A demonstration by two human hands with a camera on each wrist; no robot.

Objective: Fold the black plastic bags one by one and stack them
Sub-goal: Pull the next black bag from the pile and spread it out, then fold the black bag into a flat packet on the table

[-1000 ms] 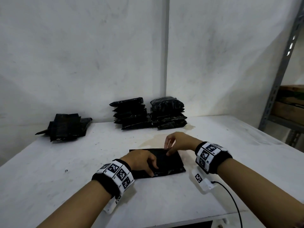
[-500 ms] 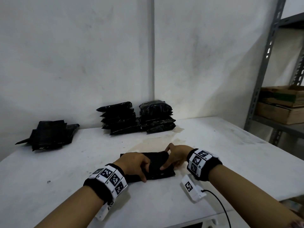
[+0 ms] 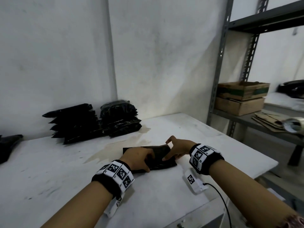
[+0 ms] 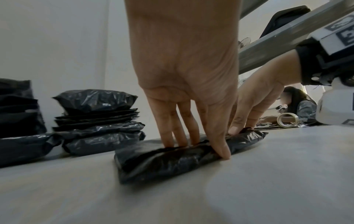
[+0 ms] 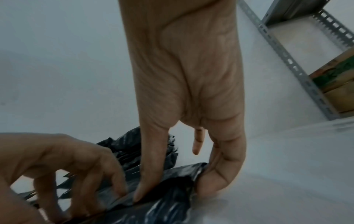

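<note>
A folded black plastic bag (image 3: 164,163) lies flat on the white table (image 3: 49,170), near its front. My left hand (image 3: 144,160) presses the bag's left half with straight fingers (image 4: 178,133), the thumb against the near edge. My right hand (image 3: 172,155) pinches the bag's right edge (image 5: 191,171): the thumb lies on top and a finger curls under it. Two stacks of folded black bags (image 3: 74,124) (image 3: 120,119) stand against the back wall. A dark pile of loose bags (image 3: 8,145) shows at the far left.
A grey metal shelf rack (image 3: 218,71) stands right of the table and holds cardboard boxes (image 3: 241,97) and a roll of tape (image 3: 292,126). A brownish stain (image 3: 125,143) marks the table behind the bag. A person (image 4: 298,106) sits low in the background beyond the rack.
My right hand has shifted from the bag's far edge to its right edge and now pinches it. My head has turned right, so the rack shows more. The left hand stays pressing.
</note>
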